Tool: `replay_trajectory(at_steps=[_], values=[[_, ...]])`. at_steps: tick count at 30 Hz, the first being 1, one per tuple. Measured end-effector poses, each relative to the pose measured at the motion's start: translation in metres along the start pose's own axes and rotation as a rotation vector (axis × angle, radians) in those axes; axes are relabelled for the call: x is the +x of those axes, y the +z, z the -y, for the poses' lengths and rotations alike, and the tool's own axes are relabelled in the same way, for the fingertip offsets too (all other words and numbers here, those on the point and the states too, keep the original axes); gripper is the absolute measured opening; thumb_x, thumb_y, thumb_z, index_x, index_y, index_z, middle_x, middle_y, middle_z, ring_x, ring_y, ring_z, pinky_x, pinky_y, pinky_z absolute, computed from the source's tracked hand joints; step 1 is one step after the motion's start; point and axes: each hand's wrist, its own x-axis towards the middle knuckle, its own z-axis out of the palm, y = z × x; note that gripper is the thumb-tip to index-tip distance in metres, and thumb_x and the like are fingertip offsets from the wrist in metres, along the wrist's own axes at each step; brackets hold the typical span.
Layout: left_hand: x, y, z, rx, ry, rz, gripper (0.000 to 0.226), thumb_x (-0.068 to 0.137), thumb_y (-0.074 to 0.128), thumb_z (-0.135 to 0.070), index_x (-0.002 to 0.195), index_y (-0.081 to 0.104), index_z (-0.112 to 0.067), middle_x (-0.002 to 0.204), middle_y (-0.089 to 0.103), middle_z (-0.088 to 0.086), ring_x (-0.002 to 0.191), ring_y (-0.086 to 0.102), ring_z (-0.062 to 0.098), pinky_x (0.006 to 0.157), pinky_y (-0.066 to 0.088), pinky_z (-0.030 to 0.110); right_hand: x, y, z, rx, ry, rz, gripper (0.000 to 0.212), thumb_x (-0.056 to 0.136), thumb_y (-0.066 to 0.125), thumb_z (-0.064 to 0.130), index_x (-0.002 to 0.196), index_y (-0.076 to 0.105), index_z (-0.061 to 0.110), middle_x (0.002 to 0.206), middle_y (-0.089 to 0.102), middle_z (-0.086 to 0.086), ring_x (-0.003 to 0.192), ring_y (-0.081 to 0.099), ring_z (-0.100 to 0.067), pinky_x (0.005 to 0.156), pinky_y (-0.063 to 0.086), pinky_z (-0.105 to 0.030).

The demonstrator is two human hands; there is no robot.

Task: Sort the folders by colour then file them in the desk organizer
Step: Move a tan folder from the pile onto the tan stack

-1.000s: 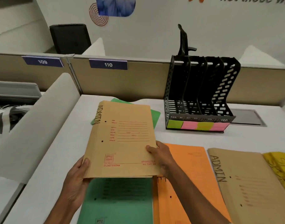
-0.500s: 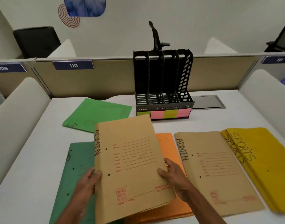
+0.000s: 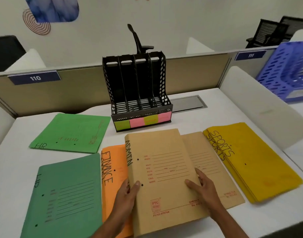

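I hold a brown ADMIN folder [image 3: 164, 170] with both hands, low over the desk. My left hand [image 3: 125, 194] grips its spine edge and my right hand [image 3: 203, 188] presses on its right side. It partly covers a second brown folder [image 3: 204, 162] and the orange FINANCE folders [image 3: 111, 170]. A dark green HR folder [image 3: 64, 198] lies at the near left, a lighter green HR folder [image 3: 70, 133] behind it. Yellow SPORTS folders [image 3: 253, 162] are stacked at the right. The black desk organizer [image 3: 138, 90], with empty slots and coloured labels, stands behind them.
A white desk [image 3: 11, 169] carries everything, bounded by a beige partition [image 3: 70, 93] marked 110 at the back and white side dividers [image 3: 260, 107]. A metal cable hatch [image 3: 188, 103] lies right of the organizer. A blue plastic organizer [image 3: 288, 73] sits on the neighbouring desk.
Both hands have carried the brown ADMIN folder to the right, off the green folder and onto the second brown folder, uncovering the orange FINANCE folders. The view has swung right.
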Motion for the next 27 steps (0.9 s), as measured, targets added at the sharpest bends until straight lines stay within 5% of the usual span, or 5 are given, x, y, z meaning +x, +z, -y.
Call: replay_trajectory(at_steps=[6,12,20,27], values=[[0.010,0.049,-0.002,0.157,0.009,0.064,0.024,0.099,0.057,-0.035,0.122,0.063,-0.032,0.109,0.073,-0.007,0.094,0.071,0.005,0.071,0.054,0.019,0.016,-0.046,-0.004,-0.248,-0.054,-0.249,0.065,0.086,0.075,0.028,0.145,0.049,0.022,0.140,0.057,-0.004,0.128,0.052,-0.023,0.104,0.048,-0.045],[0.017,0.086,0.003,0.273,0.023,0.110,0.025,0.100,0.055,-0.034,0.124,0.060,-0.028,0.111,0.069,0.000,0.102,0.066,0.012,0.084,0.056,0.027,0.031,-0.076,-0.007,-0.395,-0.079,-0.369,0.056,0.086,0.075,0.027,0.137,0.056,0.016,0.136,0.060,-0.010,0.125,0.054,-0.027,0.101,0.049,-0.044],[0.021,0.113,0.003,0.346,0.034,0.143,0.022,0.101,0.055,-0.029,0.123,0.058,-0.028,0.094,0.062,0.001,0.088,0.066,0.012,0.060,0.048,0.015,0.041,-0.098,-0.007,-0.540,-0.131,-0.438,0.052,0.087,0.074,0.024,0.134,0.057,0.008,0.132,0.061,-0.012,0.121,0.056,-0.031,0.098,0.048,-0.042],[0.026,0.129,0.006,0.418,0.028,0.141,0.028,0.100,0.056,-0.030,0.128,0.054,-0.028,0.096,0.062,0.001,0.095,0.066,0.018,0.077,0.059,0.033,0.044,-0.106,-0.005,-0.663,-0.136,-0.407,0.047,0.090,0.070,0.025,0.132,0.057,0.008,0.131,0.059,-0.012,0.119,0.057,-0.031,0.094,0.049,-0.042]])
